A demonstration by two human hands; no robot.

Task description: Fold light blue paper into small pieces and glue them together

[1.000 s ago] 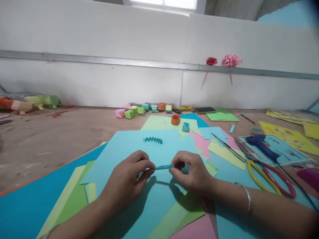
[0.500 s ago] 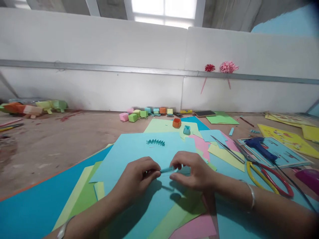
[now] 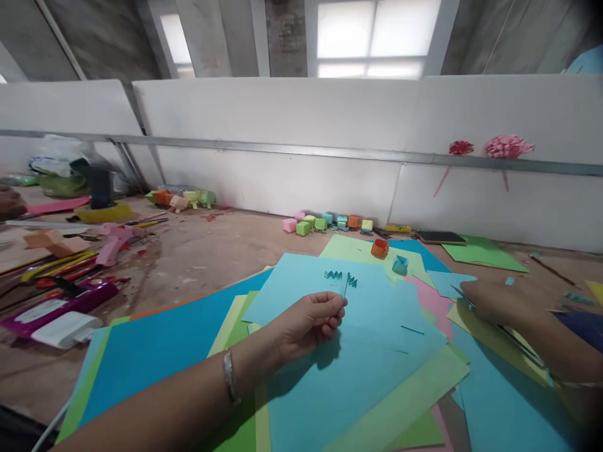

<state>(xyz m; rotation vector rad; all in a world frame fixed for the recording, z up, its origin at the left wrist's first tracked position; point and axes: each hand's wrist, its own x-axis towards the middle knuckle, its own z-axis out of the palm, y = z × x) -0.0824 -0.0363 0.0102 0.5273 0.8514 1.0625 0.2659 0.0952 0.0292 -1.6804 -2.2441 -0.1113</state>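
Note:
My left hand [image 3: 308, 323] hovers over a light blue paper sheet [image 3: 358, 339] and pinches a thin folded blue paper strip [image 3: 344, 287], which stands upright between the fingertips. Just behind the strip lies a zigzag-folded blue paper piece [image 3: 333, 275]. My right hand [image 3: 490, 300] has reached to the right, over the stacked pink and yellow-green sheets, and is blurred; its fingers seem curled near a thin metal tool, but what they hold is unclear.
Coloured paper sheets are stacked across the table in front of me. Small paper boxes [image 3: 325, 222] line the white wall, with an orange one [image 3: 379, 248] and a blue one [image 3: 400, 265] nearer. A pink glue gun [image 3: 113, 238], pens and packets clutter the left side.
My right hand let go of the blue strip and moved right. My left hand now holds the strip alone, turned upright. The view has swung left and upward.

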